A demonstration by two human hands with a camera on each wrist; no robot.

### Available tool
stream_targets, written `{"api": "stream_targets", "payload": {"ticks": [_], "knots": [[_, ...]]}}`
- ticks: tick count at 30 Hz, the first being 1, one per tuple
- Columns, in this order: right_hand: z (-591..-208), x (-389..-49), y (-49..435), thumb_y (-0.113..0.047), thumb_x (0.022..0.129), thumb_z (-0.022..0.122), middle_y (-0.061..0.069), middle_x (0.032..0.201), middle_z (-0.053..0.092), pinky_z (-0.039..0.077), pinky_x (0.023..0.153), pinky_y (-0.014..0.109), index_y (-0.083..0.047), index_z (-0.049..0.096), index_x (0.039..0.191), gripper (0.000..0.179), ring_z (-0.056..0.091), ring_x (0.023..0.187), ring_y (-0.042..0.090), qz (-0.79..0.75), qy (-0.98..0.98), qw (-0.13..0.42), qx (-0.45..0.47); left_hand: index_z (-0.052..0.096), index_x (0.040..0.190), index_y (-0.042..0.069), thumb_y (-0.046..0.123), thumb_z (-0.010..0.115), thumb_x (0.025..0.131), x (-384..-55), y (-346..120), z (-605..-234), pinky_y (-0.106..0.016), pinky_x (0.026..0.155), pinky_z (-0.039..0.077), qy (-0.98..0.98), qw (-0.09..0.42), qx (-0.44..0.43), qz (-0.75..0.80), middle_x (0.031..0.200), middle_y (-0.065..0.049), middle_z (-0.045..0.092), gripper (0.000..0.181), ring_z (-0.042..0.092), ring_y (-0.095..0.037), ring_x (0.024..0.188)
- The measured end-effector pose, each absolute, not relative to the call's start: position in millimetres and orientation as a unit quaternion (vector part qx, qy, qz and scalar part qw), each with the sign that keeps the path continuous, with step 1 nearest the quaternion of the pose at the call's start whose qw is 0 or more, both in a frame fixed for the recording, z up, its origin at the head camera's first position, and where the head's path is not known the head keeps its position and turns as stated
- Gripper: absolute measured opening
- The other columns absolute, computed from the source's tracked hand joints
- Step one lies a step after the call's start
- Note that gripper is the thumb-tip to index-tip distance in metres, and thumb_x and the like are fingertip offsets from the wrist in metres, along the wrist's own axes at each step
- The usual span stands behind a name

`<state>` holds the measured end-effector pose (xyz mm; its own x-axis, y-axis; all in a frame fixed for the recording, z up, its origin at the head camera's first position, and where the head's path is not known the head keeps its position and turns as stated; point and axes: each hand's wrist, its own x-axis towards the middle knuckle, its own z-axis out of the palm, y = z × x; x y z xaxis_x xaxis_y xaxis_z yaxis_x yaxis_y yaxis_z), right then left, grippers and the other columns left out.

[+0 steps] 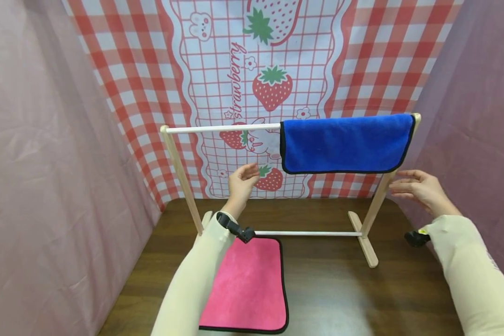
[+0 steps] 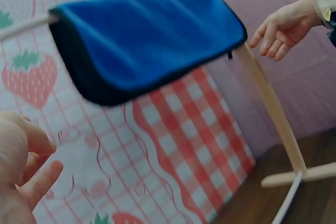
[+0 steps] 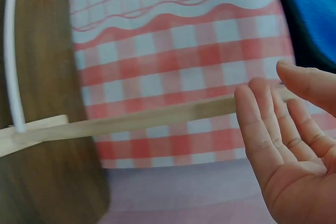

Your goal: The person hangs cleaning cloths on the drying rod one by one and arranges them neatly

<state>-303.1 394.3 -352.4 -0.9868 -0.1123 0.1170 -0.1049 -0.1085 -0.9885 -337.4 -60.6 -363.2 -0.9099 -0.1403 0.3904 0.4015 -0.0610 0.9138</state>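
Note:
A blue towel point(image 1: 346, 144) with black edging hangs folded over the right half of the rack's white top rail point(image 1: 222, 128). My left hand point(image 1: 242, 184) is in the air below and left of the towel, apart from it, its fingers loosely bent around nothing. By the rack's right wooden post point(image 1: 380, 200), just under the towel's corner, my right hand point(image 1: 422, 189) is held with relaxed fingers; the right wrist view shows nothing in its grasp point(image 3: 294, 140). On the table a pink towel point(image 1: 249, 284) with black edging lies flat, partly hidden by my left forearm.
The rack's left post point(image 1: 180, 177) and lower white rail point(image 1: 306, 233) stand on the brown wooden table point(image 1: 319, 289). Behind hangs a red-and-white checked strawberry cloth point(image 1: 374, 51). Pink curtains point(image 1: 46, 140) enclose both sides.

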Motion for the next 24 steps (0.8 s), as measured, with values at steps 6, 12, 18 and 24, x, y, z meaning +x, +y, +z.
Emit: {"api": "stream_targets", "payload": {"ticks": [6,12,18,24], "knots": [[-389.1,-300.4,381.8,0.016,0.094,0.051,0.004,0.090,0.072,0.061,0.068,0.029,0.007,0.043,0.116,0.025,0.072,0.079,0.015,-0.752,0.654,0.020,-0.081,0.063,0.120,-0.012,-0.018,0.062,0.083,-332.7,-78.9,-398.6,-0.020,0.074,0.056,-0.658,0.176,-0.054,-0.730,0.114,-0.026,0.067,0.037,0.067,-0.036,0.103],[-424.5,-296.5,365.6,0.012,0.093,0.056,0.001,0.088,0.071,0.060,0.072,0.029,0.012,0.041,0.120,0.030,0.071,0.080,0.013,-0.711,0.699,0.047,-0.059,0.060,0.122,-0.014,-0.018,0.061,0.083,-323.9,-95.8,-425.2,-0.021,0.072,0.057,-0.650,0.165,-0.018,-0.741,0.114,-0.029,0.066,0.040,0.068,-0.029,0.097],[-458.8,-293.7,345.8,0.004,0.093,0.060,-0.001,0.090,0.068,0.060,0.078,0.031,0.013,0.044,0.123,0.035,0.069,0.082,0.010,-0.659,0.749,0.060,-0.037,0.060,0.123,-0.013,-0.014,0.062,0.084,-322.4,-112.3,-452.3,-0.020,0.068,0.055,-0.637,0.175,0.023,-0.751,0.108,-0.021,0.068,0.039,0.065,-0.018,0.091],[-485.3,-290.5,321.9,0.000,0.093,0.063,0.010,0.099,0.068,0.060,0.080,0.036,0.020,0.039,0.130,0.049,0.068,0.085,0.012,-0.622,0.778,0.086,-0.035,0.060,0.120,-0.010,-0.013,0.060,0.082,-315.1,-125.5,-472.0,-0.021,0.066,0.055,-0.624,0.178,0.072,-0.758,0.100,-0.012,0.067,0.038,0.062,-0.008,0.080]]}}
